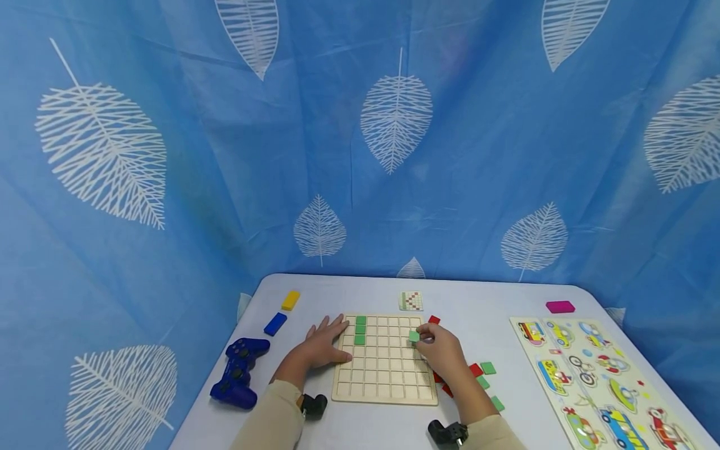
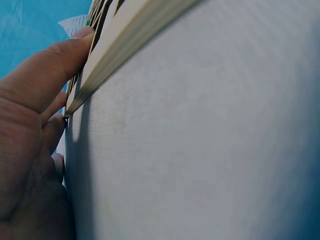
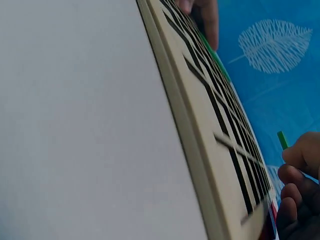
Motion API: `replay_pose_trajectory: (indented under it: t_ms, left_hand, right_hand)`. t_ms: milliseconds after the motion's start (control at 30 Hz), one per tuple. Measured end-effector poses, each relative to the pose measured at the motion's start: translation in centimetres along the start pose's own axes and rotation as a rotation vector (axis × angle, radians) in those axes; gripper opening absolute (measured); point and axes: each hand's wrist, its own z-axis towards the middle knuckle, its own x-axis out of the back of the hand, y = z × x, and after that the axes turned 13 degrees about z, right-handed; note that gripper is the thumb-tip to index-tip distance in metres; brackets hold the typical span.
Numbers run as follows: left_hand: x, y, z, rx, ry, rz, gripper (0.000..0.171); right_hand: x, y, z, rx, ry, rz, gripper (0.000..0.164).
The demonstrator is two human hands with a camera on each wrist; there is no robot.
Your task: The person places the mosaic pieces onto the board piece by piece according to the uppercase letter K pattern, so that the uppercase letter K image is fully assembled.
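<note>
A square wooden grid board [image 1: 385,369] lies in the middle of the white table. Three green tiles [image 1: 360,330] sit in a column near its upper left corner. My left hand [image 1: 323,345] rests at the board's left edge, fingers spread and straight, thumb touching the rim, as the left wrist view also shows. My right hand [image 1: 441,352] pinches another green tile [image 1: 414,336] between thumb and fingers, over the board's right side. In the right wrist view that green tile [image 3: 282,140] sticks up from the fingertips, off the board. Red tiles [image 1: 437,377] lie partly hidden under the right hand.
Loose green tiles [image 1: 488,368] and a red tile [image 1: 475,370] lie right of the board. A small pattern card [image 1: 411,301] is behind it. A blue game controller [image 1: 239,373], blue block [image 1: 275,324] and yellow block [image 1: 290,300] stand left; a picture puzzle board [image 1: 596,381] and magenta block [image 1: 560,307] right.
</note>
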Motion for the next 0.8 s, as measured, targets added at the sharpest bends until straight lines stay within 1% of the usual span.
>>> replay_pose_trajectory:
  t_ms: [67,233,567,800]
  left_hand:
    - [0.0,0.0,0.0,0.001,0.0,-0.001,0.094]
    - [0.0,0.1,0.0,0.003,-0.002,0.002,0.094]
    - [0.1,0.0,0.0,-0.007,0.001,0.007,0.094]
    - [0.0,-0.1,0.0,-0.001,-0.004,0.014,0.093]
  right_hand:
    - [-0.7,-0.4,-0.2,0.037,-0.025,0.018,0.026]
    - [-2.5,-1.1,-0.7,0.095,-0.077,0.05,0.023]
    - [-5.5,-2.0,-1.2,0.138,-0.144,0.058,0.02]
    - [-7.4,-2.9,-1.7,0.145,-0.223,0.053,0.021]
